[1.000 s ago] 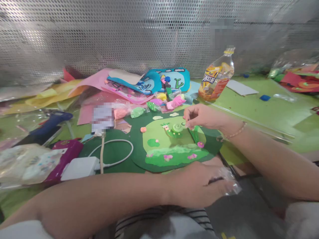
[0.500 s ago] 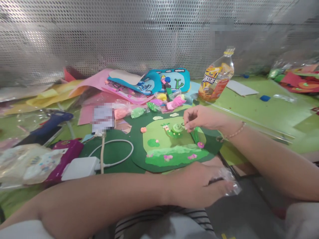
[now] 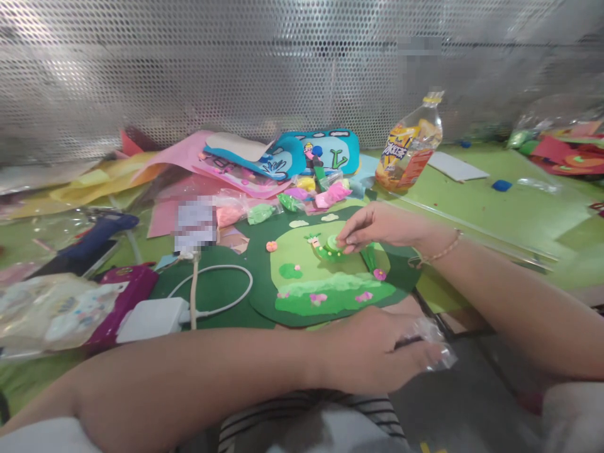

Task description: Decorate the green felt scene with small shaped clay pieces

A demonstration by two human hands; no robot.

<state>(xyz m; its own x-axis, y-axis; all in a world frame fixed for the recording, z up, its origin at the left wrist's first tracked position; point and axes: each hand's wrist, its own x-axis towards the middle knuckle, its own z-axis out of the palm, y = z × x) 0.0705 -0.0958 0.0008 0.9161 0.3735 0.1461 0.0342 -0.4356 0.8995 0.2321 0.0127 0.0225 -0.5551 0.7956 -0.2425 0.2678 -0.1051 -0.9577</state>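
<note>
Change since earlier frame: the right hand (image 3: 377, 225) has come down and leftward, its fingertips now on the green clay snail (image 3: 330, 246) rather than just beside it.
Surface (image 3: 476, 201): green, littered with coloured paper sheets (image 3: 165, 167) at the back left.
Felt picture (image 3: 325, 277): a dark green round with a lighter green field, lying flat in front of the person; the snail sits near its middle.
Left hand (image 3: 377, 352): at the near edge of the felt picture, fingers closed on a clear plastic wrapper (image 3: 434, 343).
Right hand: fingers pinched together on the snail's spiral shell, palm down.
Drink bottle (image 3: 409, 148): tilted, well behind the felt picture.
Charger and cable (image 3: 155, 314): white, left of the felt picture.
Clay packets (image 3: 283, 201): pink, green, yellow, just beyond the felt picture.
Step in hand (judged): pressing or adjusting the shell in place.
Next move (judged): light, even pressure, so the soft spiral keeps its shape.
</note>
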